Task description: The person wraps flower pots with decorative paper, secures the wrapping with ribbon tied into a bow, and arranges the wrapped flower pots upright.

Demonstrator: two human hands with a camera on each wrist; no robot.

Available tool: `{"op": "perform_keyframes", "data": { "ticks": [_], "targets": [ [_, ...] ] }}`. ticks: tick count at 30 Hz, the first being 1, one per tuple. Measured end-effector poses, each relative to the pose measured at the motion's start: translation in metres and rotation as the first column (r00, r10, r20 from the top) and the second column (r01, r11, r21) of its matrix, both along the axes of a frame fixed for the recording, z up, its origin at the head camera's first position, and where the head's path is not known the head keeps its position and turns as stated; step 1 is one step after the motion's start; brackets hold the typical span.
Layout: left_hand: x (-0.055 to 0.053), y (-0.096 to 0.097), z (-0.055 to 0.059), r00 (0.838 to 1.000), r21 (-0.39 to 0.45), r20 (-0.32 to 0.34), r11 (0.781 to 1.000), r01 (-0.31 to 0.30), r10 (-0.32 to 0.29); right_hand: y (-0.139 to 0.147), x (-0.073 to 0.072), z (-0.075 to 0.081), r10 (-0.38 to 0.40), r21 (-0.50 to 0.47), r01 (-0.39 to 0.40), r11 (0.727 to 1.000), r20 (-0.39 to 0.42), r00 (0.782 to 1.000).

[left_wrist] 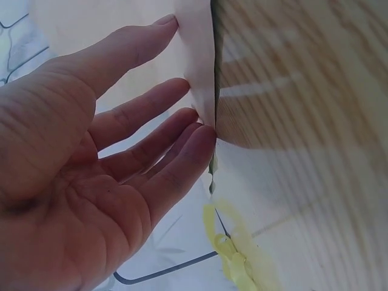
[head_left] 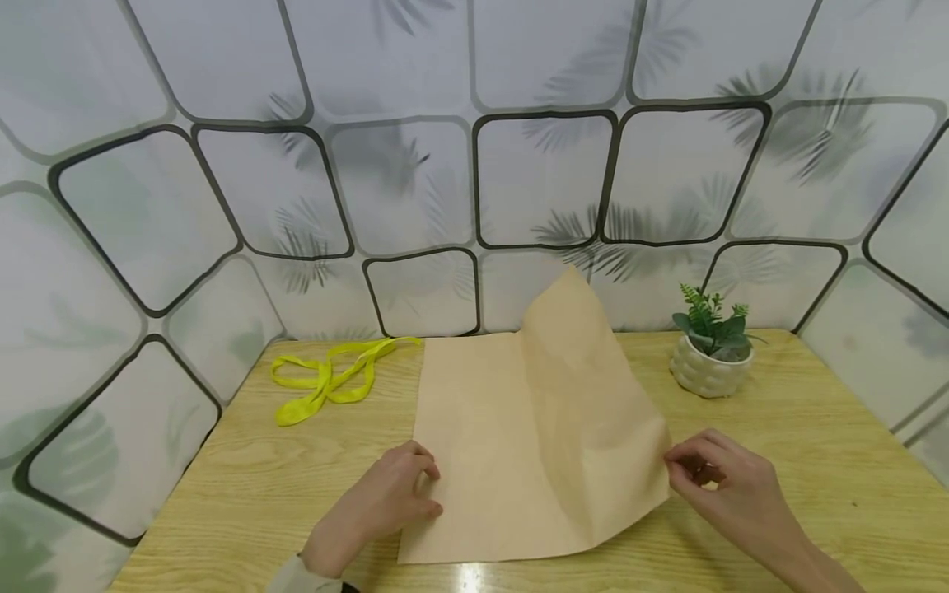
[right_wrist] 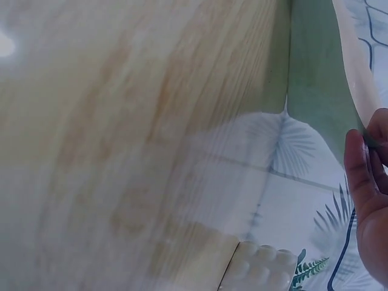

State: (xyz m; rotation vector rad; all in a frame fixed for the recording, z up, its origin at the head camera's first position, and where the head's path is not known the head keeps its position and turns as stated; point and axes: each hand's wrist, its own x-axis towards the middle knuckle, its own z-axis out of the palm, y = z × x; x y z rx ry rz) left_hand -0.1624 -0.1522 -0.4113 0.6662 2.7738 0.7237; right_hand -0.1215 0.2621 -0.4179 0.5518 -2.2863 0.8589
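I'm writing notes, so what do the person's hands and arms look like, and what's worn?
The left hand and right hand have no gloves or rings showing. The left arm wears a pale greyish-beige sleeve, with a small dark patch beside it, too cut off to identify. The right forearm shows no sleeve.

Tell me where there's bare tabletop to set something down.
Bare table: left, between the yellow ribbon and left hand; right, between the right hand and table's right edge. Crowded: the middle, covered by brown paper between the hands.
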Motion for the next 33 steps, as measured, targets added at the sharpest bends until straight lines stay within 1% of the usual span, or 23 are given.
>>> {"op": "perform_keyframes", "data": {
  "ticks": [6,10,14,17,20,22,25,28,33],
  "targets": [
    [0.0,-0.001,0.001,1.0,-0.001,0.019,1.0,-0.023,0.024,0.004,0.003,-0.002,-0.011,0.041,0.01,0.999,0.03,0.999],
    [0.0,0.0,0.002,0.999,-0.012,0.026,0.999,-0.031,0.031,0.008,0.005,-0.005,-0.005,0.074,-0.001,0.997,0.079,0.997],
    [-0.001,0.001,0.004,0.999,-0.022,0.035,0.999,-0.038,0.039,0.011,0.007,-0.009,0.017,0.089,-0.029,0.996,0.137,0.99],
    [-0.001,0.001,0.004,0.999,-0.024,0.038,0.999,-0.037,0.037,0.014,0.007,-0.011,0.026,0.101,-0.047,0.994,0.201,0.979],
    [-0.001,0.001,0.004,0.999,-0.021,0.032,0.999,-0.032,0.032,0.017,0.005,-0.013,0.027,0.146,-0.069,0.987,0.273,0.962],
    [-0.001,0.0,0.003,0.999,-0.018,0.028,0.999,-0.03,0.03,0.019,0.004,-0.015,0.039,0.18,-0.099,0.979,0.311,0.95],
    [-0.001,0.001,0.003,0.999,-0.017,0.028,0.999,-0.028,0.028,0.022,0.004,-0.018,0.066,0.207,-0.15,0.967,0.365,0.928],
    [-0.001,0.001,0.003,0.999,-0.023,0.034,0.999,-0.033,0.033,0.023,0.003,-0.02,0.08,0.228,-0.185,0.956,0.405,0.911],
    [-0.001,0.003,0.003,0.999,-0.029,0.029,0.999,-0.042,0.043,0.02,0.003,-0.021,0.063,0.278,-0.197,0.94,0.426,0.903]
  ]
}}
